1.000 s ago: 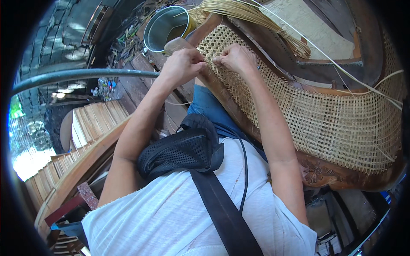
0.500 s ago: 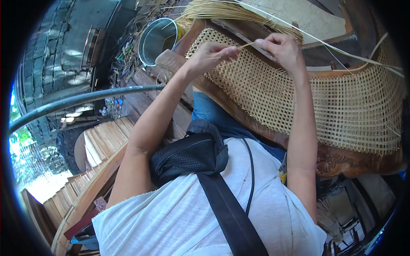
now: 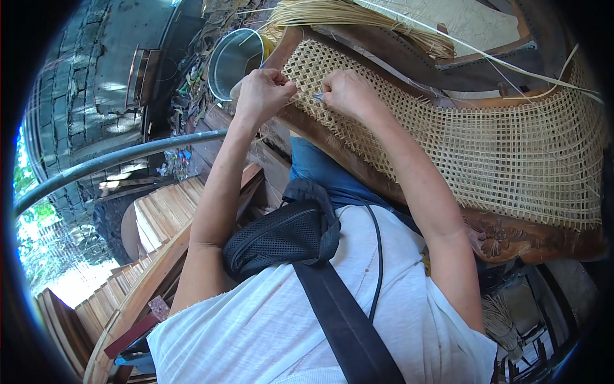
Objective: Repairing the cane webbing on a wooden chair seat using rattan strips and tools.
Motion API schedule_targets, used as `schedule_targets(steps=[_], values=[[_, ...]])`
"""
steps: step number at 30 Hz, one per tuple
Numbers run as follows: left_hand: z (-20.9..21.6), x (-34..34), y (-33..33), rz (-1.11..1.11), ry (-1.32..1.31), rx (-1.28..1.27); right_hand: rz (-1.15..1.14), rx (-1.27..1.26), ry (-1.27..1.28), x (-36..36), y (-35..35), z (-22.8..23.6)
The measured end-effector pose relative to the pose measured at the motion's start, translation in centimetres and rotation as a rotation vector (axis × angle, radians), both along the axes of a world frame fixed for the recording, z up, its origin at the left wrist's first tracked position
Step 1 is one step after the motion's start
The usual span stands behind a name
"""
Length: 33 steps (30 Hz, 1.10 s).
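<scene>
Two bare hands work at the upper centre of the frame, on the near end of a woven cane panel [image 3: 486,141] set in a carved dark wood frame [image 3: 511,237] that sweeps from upper centre down to the right edge. Left hand [image 3: 262,93] is curled into a loose fist against the panel's corner, fingers closed as if nipping a strand, though the strand itself is too fine to make out. Right hand [image 3: 345,93] lies on the weave just beside it, fingertips pinched on a small bluish tool or peg [image 3: 318,96]; what it is cannot be told. Loose cane strips [image 3: 358,16] are bundled along the top of the frame, touching the wood, and one long pale strand [image 3: 511,67] trails across to the right. A metal bucket [image 3: 233,61] stands at upper left, just beyond the left hand. A black chest bag [image 3: 278,237] on a diagonal strap sits at centre.

Judged from this position, the risk lies in the strand: pulled too hard or bent sharply at the frame's edge, dry cane could crack or snap, and a slack pull would leave the open mesh uneven. The pointed tool, held close to the other hand's knuckles, could slip and jab the fingers or split a woven strand
</scene>
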<state>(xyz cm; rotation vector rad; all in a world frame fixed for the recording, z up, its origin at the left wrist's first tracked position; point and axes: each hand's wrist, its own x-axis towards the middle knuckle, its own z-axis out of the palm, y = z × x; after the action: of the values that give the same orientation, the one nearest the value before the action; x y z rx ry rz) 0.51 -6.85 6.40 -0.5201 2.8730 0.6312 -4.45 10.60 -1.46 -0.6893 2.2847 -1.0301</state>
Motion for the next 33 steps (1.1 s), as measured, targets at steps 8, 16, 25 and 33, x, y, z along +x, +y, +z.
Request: schedule_targets(steps=[8, 16, 25, 33], values=[[0.0, -0.7, -1.4, -0.173, -0.098, -0.058, 0.017, 0.073, 0.068, -0.4, -2.3, 1.2], [-1.3, -1.5, 1.6, -0.353, -0.176, -0.229, -0.092, 0.106, 0.039, -1.1, -1.2, -3.0], [-3.7, -0.1, 2.1, -0.361, 0.094, -0.222, -0.344, 0.102, 0.172, -3.3, 6.2, -5.6], [-5.0, -1.4, 4.4, -0.271, 0.092, 0.430, -0.323, 0.096, 0.042, -3.6, 10.4, 3.2]])
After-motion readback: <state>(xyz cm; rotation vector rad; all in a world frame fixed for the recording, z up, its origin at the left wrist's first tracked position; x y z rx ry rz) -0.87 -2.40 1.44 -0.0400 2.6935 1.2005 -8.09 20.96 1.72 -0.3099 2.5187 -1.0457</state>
